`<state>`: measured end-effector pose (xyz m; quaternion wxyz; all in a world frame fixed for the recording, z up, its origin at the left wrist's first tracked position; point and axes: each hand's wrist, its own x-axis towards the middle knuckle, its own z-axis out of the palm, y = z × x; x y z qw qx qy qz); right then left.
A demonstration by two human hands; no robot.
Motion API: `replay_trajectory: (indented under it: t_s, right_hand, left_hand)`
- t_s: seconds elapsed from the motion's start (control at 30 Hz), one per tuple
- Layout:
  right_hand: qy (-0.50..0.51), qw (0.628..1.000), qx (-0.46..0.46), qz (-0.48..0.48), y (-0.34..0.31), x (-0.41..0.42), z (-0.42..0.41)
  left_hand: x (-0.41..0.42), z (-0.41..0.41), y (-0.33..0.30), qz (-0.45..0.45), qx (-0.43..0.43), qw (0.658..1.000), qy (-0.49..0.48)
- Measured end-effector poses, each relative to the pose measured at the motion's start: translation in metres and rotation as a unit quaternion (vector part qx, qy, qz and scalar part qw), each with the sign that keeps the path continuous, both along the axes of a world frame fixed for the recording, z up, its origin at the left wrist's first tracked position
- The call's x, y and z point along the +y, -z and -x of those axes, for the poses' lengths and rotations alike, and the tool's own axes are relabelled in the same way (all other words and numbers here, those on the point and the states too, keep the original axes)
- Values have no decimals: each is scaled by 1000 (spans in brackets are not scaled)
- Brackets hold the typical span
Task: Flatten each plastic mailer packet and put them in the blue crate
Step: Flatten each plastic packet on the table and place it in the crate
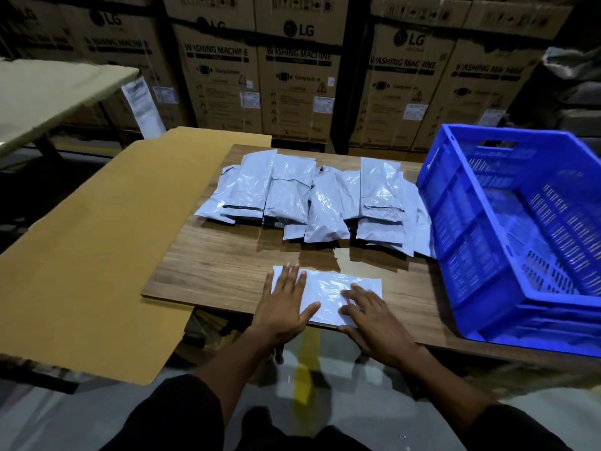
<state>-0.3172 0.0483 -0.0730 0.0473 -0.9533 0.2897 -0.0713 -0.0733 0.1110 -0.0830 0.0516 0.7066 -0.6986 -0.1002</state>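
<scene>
Mailer packet (328,296) sits at 6 o'clock on the worktop (227,262), both hands flat on it, grip wide, holding nothing. I'd sweep left hand (283,304) and right hand (370,315) outward before lifting it to the blue crate (487,288) at 3 o'clock.

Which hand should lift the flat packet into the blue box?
Probably the right hand. It presses the packet's end nearer the blue crate, which sits on the right. The left hand presses the far end.
</scene>
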Motion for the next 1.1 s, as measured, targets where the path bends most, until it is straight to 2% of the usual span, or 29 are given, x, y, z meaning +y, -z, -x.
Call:
replay_trajectory:
  t_s: [0.07,0.13,0.37,0.53,0.63,0.83,1.1]
  right_hand:
    - [0,1000,-21,3,3,-1,1]
    - [-1,999,-37,2,8,-3,3]
    - [-3,996,-70,57,16,-6,-1]
    - [24,994,-103,26,6,-5,-7]
    - [-12,995,-89,43,7,-4,-4]
    - [6,996,-50,76,12,-9,-8]
    - [15,987,-88,132,0,-3,-24]
  left_hand:
    - [5,8,4,16,-19,997,74]
    - [10,13,15,17,-24,994,105]
    - [6,14,8,-3,-19,996,88]
    - [-1,7,15,-4,-56,993,105]
    - [-3,8,13,-18,-43,993,110]
    - [-6,9,5,-36,-14,995,89]
    - [-5,9,-2,-3,-101,992,81]
